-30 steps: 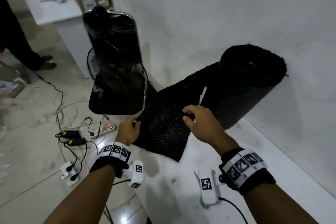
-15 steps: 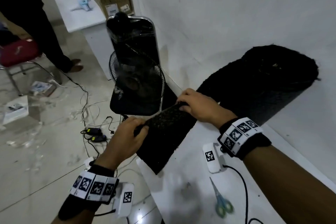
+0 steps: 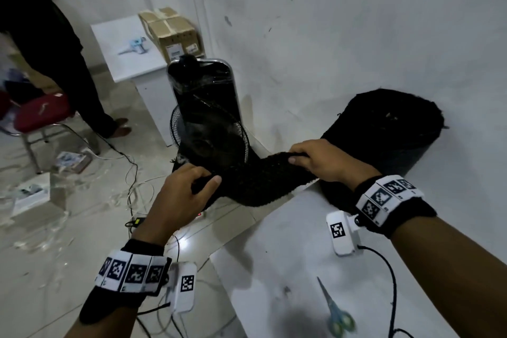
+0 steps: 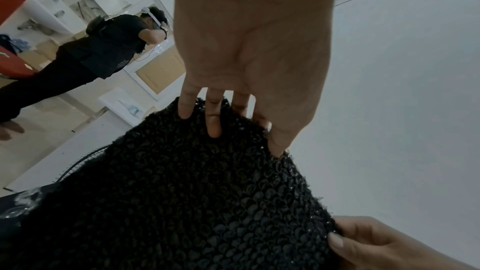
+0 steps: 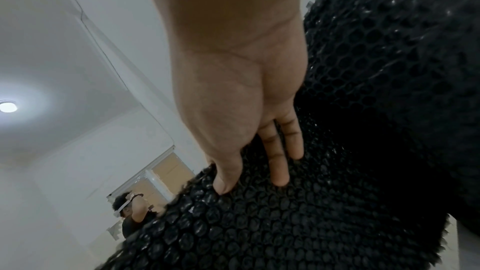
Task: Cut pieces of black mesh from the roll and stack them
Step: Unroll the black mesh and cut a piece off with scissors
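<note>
We hold a loose strip of black, bumpy plastic mesh (image 3: 263, 181) stretched between our two hands, out past the corner of the white table (image 3: 277, 261). Our left hand (image 3: 181, 195) grips the strip's free end at about nine o'clock from the strip's middle; the left wrist view shows its fingers (image 4: 214, 124) curled over the mesh edge with the thumb pressing the near face. Our right hand (image 3: 326, 163) grips the strip at about two o'clock, fingers (image 5: 279, 163) folded over the edge and thumb pinching against them. Behind that hand, at roughly one o'clock, stands the thick black mesh roll (image 3: 384, 137), set on the table against the white wall (image 3: 356, 22); the strip runs back to it. A pair of blue-and-green-handled scissors (image 3: 336, 313) lies on the table at about five o'clock, well apart from both hands. At eleven o'clock a black pedestal fan wrapped in clear film (image 3: 204, 107) stands on the floor just beside the table.
</note>
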Demonstrator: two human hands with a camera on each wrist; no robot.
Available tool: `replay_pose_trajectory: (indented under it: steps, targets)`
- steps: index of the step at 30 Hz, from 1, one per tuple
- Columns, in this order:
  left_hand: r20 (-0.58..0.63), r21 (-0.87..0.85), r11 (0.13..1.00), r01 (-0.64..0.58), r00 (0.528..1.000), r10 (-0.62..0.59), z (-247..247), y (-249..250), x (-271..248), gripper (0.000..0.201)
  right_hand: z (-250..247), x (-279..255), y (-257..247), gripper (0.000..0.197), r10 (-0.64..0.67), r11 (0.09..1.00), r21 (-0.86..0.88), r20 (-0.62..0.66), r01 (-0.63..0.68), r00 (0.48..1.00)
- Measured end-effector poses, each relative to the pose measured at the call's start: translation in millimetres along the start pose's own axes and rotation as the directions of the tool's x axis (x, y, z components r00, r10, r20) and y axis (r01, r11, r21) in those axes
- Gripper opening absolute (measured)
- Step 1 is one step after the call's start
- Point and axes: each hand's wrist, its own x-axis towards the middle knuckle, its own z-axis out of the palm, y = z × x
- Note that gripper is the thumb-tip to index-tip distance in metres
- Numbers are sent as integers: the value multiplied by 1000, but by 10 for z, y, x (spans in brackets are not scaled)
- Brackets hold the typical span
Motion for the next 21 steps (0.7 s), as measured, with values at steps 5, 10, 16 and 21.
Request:
replay_pose_trajectory:
  steps: [5,10,16,21]
  targets:
    - [99,57,995,76,992,-81,-19,65,16,57,116,-86,-208,20,-8,998,-56,-3,8,1000]
    - [298,170,985,-26,954,-27,204,399,72,74,217,-170,-506,20,-76,993,-90,55,81,996]
    - [361,-35,995,-91,928,97,341,440,69,39,237,-355,-592,13,-134,991,-11,7,134,991]
    - [404,-63,996,-67,911,87,285,442,7,47,241,-407,-551,5,-140,990,11,-55,141,989]
